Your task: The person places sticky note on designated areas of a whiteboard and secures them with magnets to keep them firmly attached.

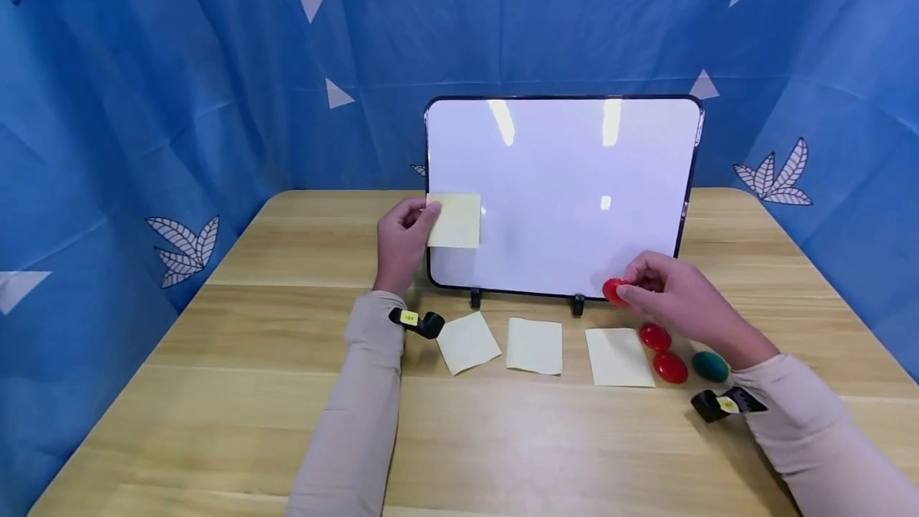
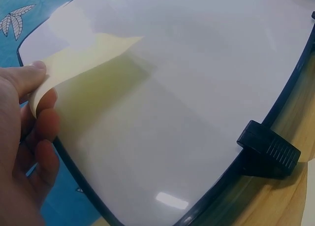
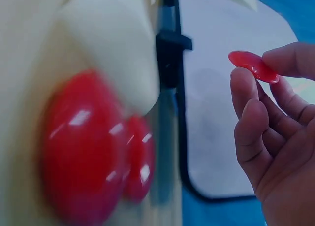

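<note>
With thumb and fingers my left hand point(image 1: 404, 239) pinches the left edge of a pale yellow paper square point(image 1: 458, 222) in front of the whiteboard point(image 1: 553, 182). In the left wrist view the paper point(image 2: 83, 58) bows, its far corner pointing across the board. My right hand point(image 1: 671, 294) holds a round red magnet point(image 1: 614, 291) between thumb and fingertips, near the board's lower right edge. The right wrist view shows this glossy red magnet point(image 3: 252, 66) tilted. Below that hand lie two more red magnets point(image 1: 671, 367) and a green one point(image 1: 710, 366).
Three other paper squares point(image 1: 534, 346) lie in a row on the wooden table point(image 1: 488, 445) before the board. Black feet point(image 1: 577, 305) support the board's lower edge. A blue patterned curtain point(image 1: 215, 62) hangs behind and at both sides.
</note>
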Motion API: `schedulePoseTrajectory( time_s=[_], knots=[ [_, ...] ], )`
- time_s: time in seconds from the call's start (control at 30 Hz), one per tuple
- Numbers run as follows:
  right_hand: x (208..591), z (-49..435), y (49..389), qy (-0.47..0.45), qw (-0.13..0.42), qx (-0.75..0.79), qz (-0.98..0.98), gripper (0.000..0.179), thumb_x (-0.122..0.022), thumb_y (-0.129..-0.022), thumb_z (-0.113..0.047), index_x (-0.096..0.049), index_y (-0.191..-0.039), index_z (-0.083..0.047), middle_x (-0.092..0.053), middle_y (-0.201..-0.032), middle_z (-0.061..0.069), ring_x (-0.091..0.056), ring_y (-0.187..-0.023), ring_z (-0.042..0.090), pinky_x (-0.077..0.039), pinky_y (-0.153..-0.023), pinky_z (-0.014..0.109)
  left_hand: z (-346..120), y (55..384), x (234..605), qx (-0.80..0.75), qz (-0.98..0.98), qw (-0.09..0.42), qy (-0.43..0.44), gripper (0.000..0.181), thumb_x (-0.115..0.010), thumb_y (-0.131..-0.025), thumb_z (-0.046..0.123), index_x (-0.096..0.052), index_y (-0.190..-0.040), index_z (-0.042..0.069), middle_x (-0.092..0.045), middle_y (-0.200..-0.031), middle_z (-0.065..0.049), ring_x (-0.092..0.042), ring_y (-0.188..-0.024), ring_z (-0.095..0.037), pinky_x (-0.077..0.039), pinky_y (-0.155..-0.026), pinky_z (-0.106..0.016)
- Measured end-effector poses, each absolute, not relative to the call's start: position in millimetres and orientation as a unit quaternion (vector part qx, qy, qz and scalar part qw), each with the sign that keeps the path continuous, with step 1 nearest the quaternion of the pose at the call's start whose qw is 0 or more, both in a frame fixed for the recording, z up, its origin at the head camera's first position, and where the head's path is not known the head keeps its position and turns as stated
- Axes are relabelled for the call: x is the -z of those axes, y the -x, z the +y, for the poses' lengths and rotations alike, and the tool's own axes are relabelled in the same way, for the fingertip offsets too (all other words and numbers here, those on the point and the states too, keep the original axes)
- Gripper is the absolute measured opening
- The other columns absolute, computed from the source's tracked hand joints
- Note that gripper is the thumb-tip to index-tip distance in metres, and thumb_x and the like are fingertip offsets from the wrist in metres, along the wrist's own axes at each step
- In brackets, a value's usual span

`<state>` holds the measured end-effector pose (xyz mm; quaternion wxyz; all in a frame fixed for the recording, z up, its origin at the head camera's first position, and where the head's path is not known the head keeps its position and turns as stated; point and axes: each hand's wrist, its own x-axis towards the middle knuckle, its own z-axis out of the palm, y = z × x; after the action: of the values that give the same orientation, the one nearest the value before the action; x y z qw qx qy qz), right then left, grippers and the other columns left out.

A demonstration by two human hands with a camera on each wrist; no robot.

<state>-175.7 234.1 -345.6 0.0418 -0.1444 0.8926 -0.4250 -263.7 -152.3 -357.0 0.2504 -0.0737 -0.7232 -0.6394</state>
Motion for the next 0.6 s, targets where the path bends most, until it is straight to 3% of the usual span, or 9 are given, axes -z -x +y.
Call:
schedulePoseTrajectory(
  time_s=[0.17, 0.4, 0.6],
  knots=[
    [334, 218, 184, 0.150, 0.047, 0.436, 0.886, 0.023, -0.071, -0.095, -0.023, -0.058, -0.106, -0.007, -0.067, -0.093, 0.011, -0.066, -0.079, 0.033, -0.056, -0.068, 0.037, -149, 265, 353, 0.642, -0.719, 0.255, 0.074, 0.028, -0.076, -0.091, 0.031, -0.073, -0.099, 0.004, -0.055, -0.074, -0.003, -0.049, -0.068, -0.017, -0.041, -0.060, -0.025],
    [327, 201, 193, 0.176, 0.030, 0.462, 0.868, 0.025, -0.070, -0.096, -0.021, -0.057, -0.109, -0.004, -0.071, -0.097, 0.014, -0.070, -0.076, 0.029, -0.057, -0.069, 0.033, -146, 266, 350, 0.641, -0.721, 0.251, 0.077, 0.029, -0.075, -0.092, 0.033, -0.073, -0.099, 0.005, -0.056, -0.075, -0.003, -0.049, -0.068, -0.018, -0.040, -0.059, -0.026],
    [332, 183, 200, 0.182, 0.046, 0.491, 0.851, 0.026, -0.069, -0.097, -0.021, -0.057, -0.111, -0.003, -0.071, -0.098, 0.014, -0.070, -0.078, 0.027, -0.058, -0.073, 0.033, -152, 259, 354, 0.616, -0.750, 0.230, 0.067, 0.033, -0.073, -0.092, 0.040, -0.073, -0.103, 0.009, -0.058, -0.082, -0.006, -0.051, -0.075, -0.022, -0.043, -0.063, -0.030]
  ],
)
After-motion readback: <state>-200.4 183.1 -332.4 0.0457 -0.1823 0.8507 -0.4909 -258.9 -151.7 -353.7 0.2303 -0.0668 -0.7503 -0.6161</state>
